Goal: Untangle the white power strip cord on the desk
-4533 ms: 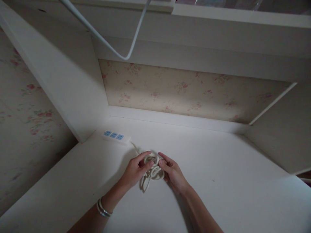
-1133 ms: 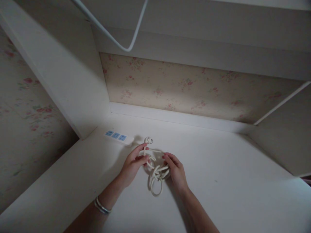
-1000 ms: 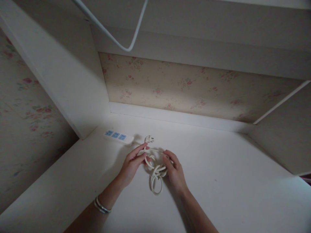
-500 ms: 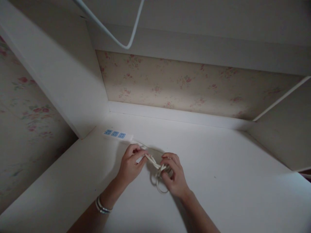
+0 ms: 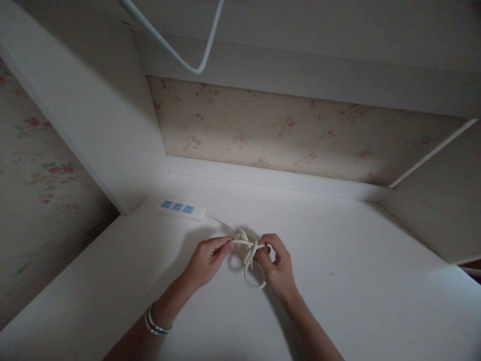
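Observation:
A white power strip (image 5: 195, 213) with three blue sockets lies on the white tabletop (image 5: 338, 311). Its off-white cord (image 5: 248, 253) runs to the right into a looped, knotted bundle between my hands. My left hand (image 5: 206, 263) pinches one strand of the cord at the bundle's left side. On the other side, my right hand (image 5: 276, 265) grips the cord close to the knot with thumb and fingers. Loose loops hang below the knot. The plug cannot be made out.
A white panel (image 5: 93, 115) rises at the left, and a low white ledge (image 5: 278, 179) runs along the back below floral wallpaper (image 5: 240, 125). Overhead hangs a bent white rod or cable (image 5: 195, 70). Another panel (image 5: 443, 200) closes off the right.
My left hand has moved slightly right and now draws a single strand out taut. My right hand has shifted a little right. The bundle looks more spread, its loops more visible.

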Demonstrator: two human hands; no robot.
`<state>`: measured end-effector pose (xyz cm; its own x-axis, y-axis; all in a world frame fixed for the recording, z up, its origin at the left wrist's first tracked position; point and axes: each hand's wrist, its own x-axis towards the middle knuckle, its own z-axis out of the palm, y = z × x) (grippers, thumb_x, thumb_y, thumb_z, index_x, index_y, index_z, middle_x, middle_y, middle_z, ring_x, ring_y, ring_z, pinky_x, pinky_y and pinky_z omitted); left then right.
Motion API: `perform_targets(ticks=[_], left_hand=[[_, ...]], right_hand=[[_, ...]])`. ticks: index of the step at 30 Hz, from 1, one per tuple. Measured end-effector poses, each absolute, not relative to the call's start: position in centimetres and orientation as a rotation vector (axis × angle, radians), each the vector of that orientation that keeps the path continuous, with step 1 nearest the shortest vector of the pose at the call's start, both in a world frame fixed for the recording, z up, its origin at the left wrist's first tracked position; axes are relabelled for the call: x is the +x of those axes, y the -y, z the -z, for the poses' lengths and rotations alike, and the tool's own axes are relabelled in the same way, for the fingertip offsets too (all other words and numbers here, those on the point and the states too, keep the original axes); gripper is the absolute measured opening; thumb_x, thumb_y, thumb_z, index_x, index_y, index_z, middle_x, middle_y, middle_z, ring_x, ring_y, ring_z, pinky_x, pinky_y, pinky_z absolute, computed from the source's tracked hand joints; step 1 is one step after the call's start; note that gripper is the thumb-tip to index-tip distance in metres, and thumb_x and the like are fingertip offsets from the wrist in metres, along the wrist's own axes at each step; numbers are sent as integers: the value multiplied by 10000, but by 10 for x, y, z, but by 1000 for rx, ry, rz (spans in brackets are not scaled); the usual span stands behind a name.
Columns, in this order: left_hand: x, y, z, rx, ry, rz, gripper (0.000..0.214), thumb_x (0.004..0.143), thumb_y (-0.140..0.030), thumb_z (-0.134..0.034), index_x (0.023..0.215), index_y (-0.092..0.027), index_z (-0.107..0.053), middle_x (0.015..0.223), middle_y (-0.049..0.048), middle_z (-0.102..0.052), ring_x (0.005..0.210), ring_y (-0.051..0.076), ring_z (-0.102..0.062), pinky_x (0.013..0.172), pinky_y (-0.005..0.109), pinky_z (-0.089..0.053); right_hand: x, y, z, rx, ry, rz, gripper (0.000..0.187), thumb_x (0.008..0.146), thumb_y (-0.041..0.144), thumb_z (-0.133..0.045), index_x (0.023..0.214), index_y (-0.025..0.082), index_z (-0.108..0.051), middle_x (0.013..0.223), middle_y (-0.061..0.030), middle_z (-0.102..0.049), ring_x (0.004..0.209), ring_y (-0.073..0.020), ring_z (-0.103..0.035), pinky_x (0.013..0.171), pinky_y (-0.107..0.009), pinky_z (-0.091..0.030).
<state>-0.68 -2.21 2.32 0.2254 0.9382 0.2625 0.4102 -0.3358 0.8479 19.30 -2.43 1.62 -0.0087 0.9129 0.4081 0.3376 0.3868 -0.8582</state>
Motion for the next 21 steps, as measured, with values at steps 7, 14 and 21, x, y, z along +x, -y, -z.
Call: perform_targets(ticks=[7, 14, 21], left_hand=[[-11, 23, -30, 1839, -1242, -1053, 356, 918, -382, -456, 653, -162, -550, 574, -38, -404, 561, 92, -373, 514, 210, -285], [-6, 25, -26, 2018, -1235, -991, 355, 922, -370, -445, 693, -180, -640, 609, -4, -569, 579, 113, -490, 573, 213, -377], [-1, 30, -25, 2050, -1340, -1030, 332, 940, -333, -404, 777, -188, -655, 690, 22, -641, 639, 127, -558, 623, 222, -420]], right_hand=[[192, 24, -17, -1087, 1631, -658, 15, 825, 196, -560, 831, 203, -571, 845, -19, -548, 761, -160, -514, 670, -291, -418], [183, 29, -12, -1071, 1712, -660, 97, 826, 221, -604, 922, 215, -615, 930, -50, -569, 874, -192, -541, 763, -327, -450], [179, 34, -19, -1040, 1746, -757, 174, 868, 283, -586, 1015, 253, -675, 973, -53, -551, 928, -193, -542, 813, -331, -466]])
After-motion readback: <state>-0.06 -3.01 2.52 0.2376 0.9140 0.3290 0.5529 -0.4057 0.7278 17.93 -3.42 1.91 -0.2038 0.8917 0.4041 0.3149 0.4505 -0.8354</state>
